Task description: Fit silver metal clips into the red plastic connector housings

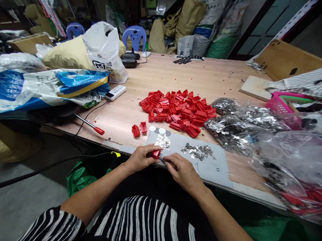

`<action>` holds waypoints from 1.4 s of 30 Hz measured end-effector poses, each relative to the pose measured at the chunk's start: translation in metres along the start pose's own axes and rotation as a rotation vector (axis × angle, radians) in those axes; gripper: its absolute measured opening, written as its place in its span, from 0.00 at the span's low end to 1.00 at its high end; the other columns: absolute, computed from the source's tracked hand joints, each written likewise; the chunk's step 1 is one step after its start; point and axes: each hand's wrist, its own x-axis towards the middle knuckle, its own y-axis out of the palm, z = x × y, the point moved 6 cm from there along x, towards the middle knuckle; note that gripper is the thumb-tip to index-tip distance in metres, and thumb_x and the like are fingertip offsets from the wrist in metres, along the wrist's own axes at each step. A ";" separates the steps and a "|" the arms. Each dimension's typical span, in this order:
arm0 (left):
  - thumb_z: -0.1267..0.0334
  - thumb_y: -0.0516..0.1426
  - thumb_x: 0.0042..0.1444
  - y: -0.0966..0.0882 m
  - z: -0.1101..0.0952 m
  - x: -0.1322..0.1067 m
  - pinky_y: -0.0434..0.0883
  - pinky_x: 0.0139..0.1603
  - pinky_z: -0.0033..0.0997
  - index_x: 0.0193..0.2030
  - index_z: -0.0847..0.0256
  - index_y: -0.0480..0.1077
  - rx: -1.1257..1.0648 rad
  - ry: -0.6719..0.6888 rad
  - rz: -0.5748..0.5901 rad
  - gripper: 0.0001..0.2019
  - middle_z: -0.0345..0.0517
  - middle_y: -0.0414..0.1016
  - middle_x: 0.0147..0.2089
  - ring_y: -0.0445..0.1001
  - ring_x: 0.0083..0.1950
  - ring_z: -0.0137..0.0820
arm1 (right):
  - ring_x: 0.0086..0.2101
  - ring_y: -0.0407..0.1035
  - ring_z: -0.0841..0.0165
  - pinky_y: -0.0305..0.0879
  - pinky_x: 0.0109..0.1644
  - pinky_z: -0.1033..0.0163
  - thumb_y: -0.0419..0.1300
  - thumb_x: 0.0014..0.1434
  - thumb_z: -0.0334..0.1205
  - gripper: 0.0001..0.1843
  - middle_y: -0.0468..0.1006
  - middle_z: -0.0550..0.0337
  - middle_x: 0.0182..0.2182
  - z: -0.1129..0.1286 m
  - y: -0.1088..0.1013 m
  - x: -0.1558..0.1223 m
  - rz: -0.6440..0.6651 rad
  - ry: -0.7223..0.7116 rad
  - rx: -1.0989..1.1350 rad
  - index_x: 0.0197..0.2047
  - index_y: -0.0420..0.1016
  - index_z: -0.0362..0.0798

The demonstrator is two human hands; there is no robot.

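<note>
My left hand (141, 158) is closed round a small red plastic part (156, 154) at the near table edge. My right hand (181, 170) is closed on a thin tool (166, 162) whose tip meets the red part. Just beyond my hands lies a grey mat (215, 165) with two small heaps of tiny metal pieces (198, 151). A big pile of the same red plastic parts (179, 110) lies further out, and two loose red parts (139, 129) sit to its left.
Clear bags of metal pieces (238, 125) crowd the right side, with a pink basket (280, 102). At left lie printed sacks (45, 87), a white plastic bag (105, 47), a white power bank (115, 92) and a red-handled screwdriver (92, 126). Blue chairs and sacks stand behind.
</note>
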 end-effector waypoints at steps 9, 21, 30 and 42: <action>0.65 0.64 0.48 0.000 -0.001 0.001 0.69 0.50 0.33 0.52 0.57 0.73 0.015 0.003 0.007 0.21 0.45 0.78 0.44 0.75 0.46 0.35 | 0.39 0.73 0.65 0.70 0.44 0.59 0.54 0.62 0.32 0.11 0.77 0.56 0.39 -0.001 0.001 -0.001 0.013 0.032 -0.015 0.44 0.75 0.50; 0.66 0.64 0.47 0.002 0.000 0.001 0.69 0.48 0.31 0.46 0.57 0.74 -0.004 -0.043 -0.005 0.17 0.44 0.79 0.42 0.76 0.43 0.33 | 0.37 0.72 0.65 0.67 0.40 0.61 0.53 0.62 0.32 0.09 0.76 0.57 0.37 0.011 0.011 0.002 -0.022 0.210 -0.173 0.40 0.74 0.50; 0.66 0.65 0.46 0.000 0.002 -0.001 0.68 0.45 0.30 0.43 0.60 0.73 -0.104 -0.105 -0.050 0.16 0.43 0.76 0.40 0.73 0.41 0.31 | 0.43 0.69 0.65 0.65 0.47 0.59 0.47 0.66 0.35 0.12 0.72 0.55 0.43 0.005 0.002 -0.009 -0.014 0.084 0.043 0.50 0.66 0.51; 0.64 0.62 0.53 0.020 -0.025 -0.024 0.70 0.51 0.36 0.32 0.64 0.67 -1.293 -0.582 -0.174 0.08 0.45 0.77 0.32 0.79 0.39 0.35 | 0.25 0.63 0.71 0.61 0.36 0.65 0.45 0.68 0.41 0.21 0.66 0.69 0.21 0.030 -0.009 -0.017 0.110 0.133 0.382 0.63 0.55 0.51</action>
